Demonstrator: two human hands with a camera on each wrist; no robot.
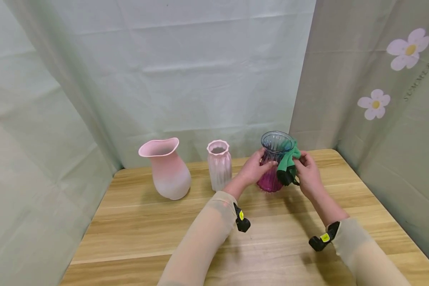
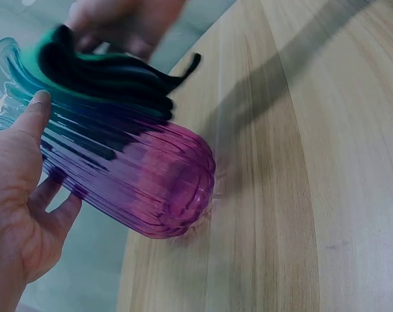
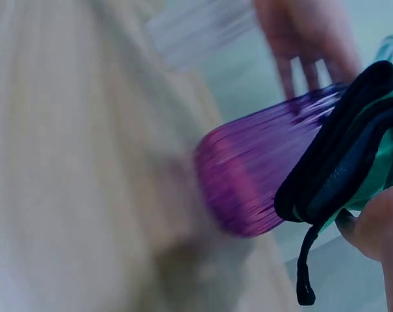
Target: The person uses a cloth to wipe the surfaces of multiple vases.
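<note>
A ribbed glass vase (image 1: 273, 163), blue at the rim and purple at the base, stands at the back right of the wooden table (image 1: 171, 234). My left hand (image 1: 254, 169) holds its left side, fingers around the ribbed glass vase (image 2: 128, 182). On its right side my right hand (image 1: 307, 172) presses a folded green and black cloth (image 1: 287, 167) against the glass. The green and black cloth (image 2: 99, 75) lies over the vase's upper part. In the blurred right wrist view the green and black cloth (image 3: 345, 169) covers the ribbed glass vase (image 3: 261, 175), gripped by my right hand (image 3: 378, 221).
A large pink vase (image 1: 166, 169) with a wavy mouth stands at the back left. A smaller pale pink ribbed vase (image 1: 219, 165) stands beside it, just left of my left hand. Pale green curtains (image 1: 200, 71) close in the back and both sides.
</note>
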